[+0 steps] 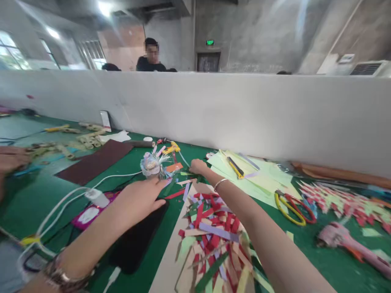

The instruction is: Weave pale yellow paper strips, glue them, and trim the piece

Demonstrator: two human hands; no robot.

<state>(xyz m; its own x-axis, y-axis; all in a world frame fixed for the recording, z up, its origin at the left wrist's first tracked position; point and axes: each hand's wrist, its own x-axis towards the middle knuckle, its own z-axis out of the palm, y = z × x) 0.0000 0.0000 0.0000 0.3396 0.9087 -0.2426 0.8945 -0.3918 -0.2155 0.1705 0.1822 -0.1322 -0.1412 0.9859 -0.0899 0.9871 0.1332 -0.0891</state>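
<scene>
My left hand (143,196) reaches over the table with its fingers stretched out and the thumb apart. Its fingertips lie at the foot of a small crumpled, whitish-clear bundle (150,166) with pale strips sticking up; whether they touch it I cannot tell. Below that palm a black phone (139,240) lies flat. Further right, my right hand (198,167) is closed low on the green table, its fingertips hidden. A thin light-blue strip (183,159) runs up to it from a yellow glue gun (172,147). Under my right forearm, cut paper strips (214,234) are heaped on a beige sheet (168,260).
A white partition (244,114) stands behind the table, with a person (149,63) beyond. Green paper sheets with a yellow cutter (236,167), scissors (293,209) and a pink glue gun (348,240) lie right. Left are cables, a power strip (88,215) and another person's hand (12,158).
</scene>
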